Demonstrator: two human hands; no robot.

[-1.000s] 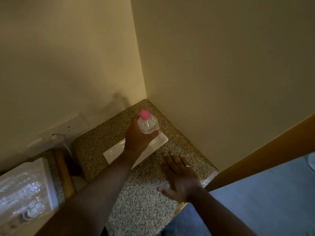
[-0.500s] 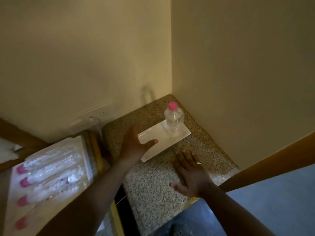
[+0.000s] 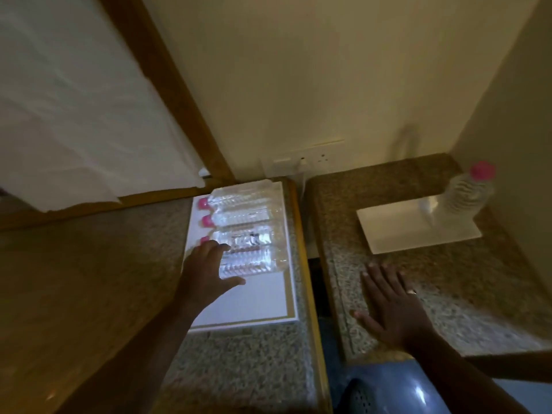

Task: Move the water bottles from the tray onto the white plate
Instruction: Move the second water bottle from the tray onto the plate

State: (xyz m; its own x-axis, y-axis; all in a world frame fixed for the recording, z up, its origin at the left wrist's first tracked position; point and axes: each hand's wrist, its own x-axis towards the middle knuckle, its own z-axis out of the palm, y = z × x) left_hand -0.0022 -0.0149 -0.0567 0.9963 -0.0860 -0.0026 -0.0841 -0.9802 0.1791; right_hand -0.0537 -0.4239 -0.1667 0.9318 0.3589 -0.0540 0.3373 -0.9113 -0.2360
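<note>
One clear water bottle [image 3: 467, 194] with a pink cap stands upright on the far right corner of the white rectangular plate [image 3: 403, 231]. Several more pink-capped bottles [image 3: 248, 231] lie side by side on the white tray [image 3: 254, 300] with a gold border, on the left counter. My left hand [image 3: 209, 271] hovers over the nearest lying bottle [image 3: 254, 261] with fingers spread, at its neck end, and holds nothing. My right hand [image 3: 391, 306] rests flat, palm down, on the right granite counter in front of the plate.
A dark gap [image 3: 316, 279] separates the left counter from the right granite counter [image 3: 373, 186]. A wall socket [image 3: 307, 161] sits on the wall behind. A wood-framed white panel [image 3: 74, 100] fills the upper left. Walls close in the plate's corner.
My left hand let go of the bottle, which now stands on the plate, and swung left to the tray. The view panned left with it. My right hand stayed flat on the counter.
</note>
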